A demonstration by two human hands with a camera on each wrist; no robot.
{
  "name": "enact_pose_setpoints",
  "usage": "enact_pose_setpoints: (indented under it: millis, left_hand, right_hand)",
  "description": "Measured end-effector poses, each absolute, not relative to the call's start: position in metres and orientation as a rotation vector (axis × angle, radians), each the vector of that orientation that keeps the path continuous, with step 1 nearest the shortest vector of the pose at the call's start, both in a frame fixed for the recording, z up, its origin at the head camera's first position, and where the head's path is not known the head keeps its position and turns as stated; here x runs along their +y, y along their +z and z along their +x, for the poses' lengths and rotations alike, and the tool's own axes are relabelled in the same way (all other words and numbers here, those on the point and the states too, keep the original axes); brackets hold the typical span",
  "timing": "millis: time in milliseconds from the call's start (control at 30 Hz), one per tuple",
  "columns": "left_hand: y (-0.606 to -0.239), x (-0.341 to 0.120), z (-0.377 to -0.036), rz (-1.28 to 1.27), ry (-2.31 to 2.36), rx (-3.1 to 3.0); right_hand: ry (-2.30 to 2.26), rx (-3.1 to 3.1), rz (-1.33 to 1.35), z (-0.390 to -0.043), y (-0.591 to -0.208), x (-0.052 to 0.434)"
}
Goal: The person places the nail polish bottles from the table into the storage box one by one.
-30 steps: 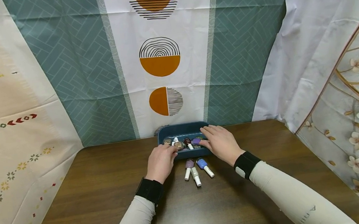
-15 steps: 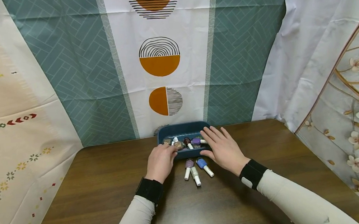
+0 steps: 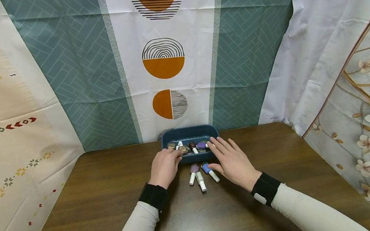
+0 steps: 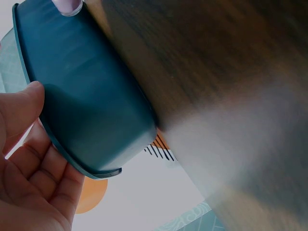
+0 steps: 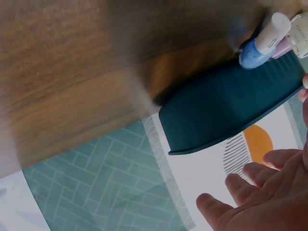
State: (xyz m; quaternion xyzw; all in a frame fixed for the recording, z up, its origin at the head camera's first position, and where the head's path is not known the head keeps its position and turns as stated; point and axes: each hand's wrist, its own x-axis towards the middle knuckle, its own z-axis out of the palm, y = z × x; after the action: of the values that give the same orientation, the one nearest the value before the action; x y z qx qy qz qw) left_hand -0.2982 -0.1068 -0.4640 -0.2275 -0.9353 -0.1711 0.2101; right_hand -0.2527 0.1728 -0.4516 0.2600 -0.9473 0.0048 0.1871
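Note:
A dark teal plastic bin [image 3: 194, 158] stands at the back of the table with several nail polish bottles in it, among them a purple one [image 3: 201, 145], a dark red one [image 3: 192, 145] and a glittery gold one [image 3: 183, 150]. My left hand [image 3: 166, 168] grips the bin's near left rim; its thumb [image 4: 24, 108] presses the outer wall. Fingers spread and straight, my right hand [image 3: 234, 162] hovers over the bin's right front corner, holding nothing. Before the bin lie a mauve bottle [image 3: 194, 169], a blue bottle [image 3: 206, 168] and a pale clear bottle [image 3: 201, 182].
The brown wooden table [image 3: 112, 197] extends on both sides of the bin and toward me. A patterned teal and white cloth [image 3: 171, 113] hangs right behind the bin. A floral cloth [image 3: 369, 150] hangs at the right.
My right hand has drawn back from the purple bottle in the bin toward the right and nearer to me, its fingers straightening and spreading. The left hand stays on the rim.

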Motion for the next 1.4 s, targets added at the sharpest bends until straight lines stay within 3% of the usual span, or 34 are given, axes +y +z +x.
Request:
enact_pose_setpoints:
  millis: [733, 1400]
  left_hand:
    - [-0.464, -0.107, -0.299, -0.625, -0.465, -2.612]
    - [-0.464, -0.107, -0.297, -0.642, -0.465, -2.583]
  right_hand:
    - [-0.044, -2.647, 0.789, -0.226, -0.467, 0.174]
    - [-0.021, -2.632, 0.776, -0.224, -0.472, 0.171]
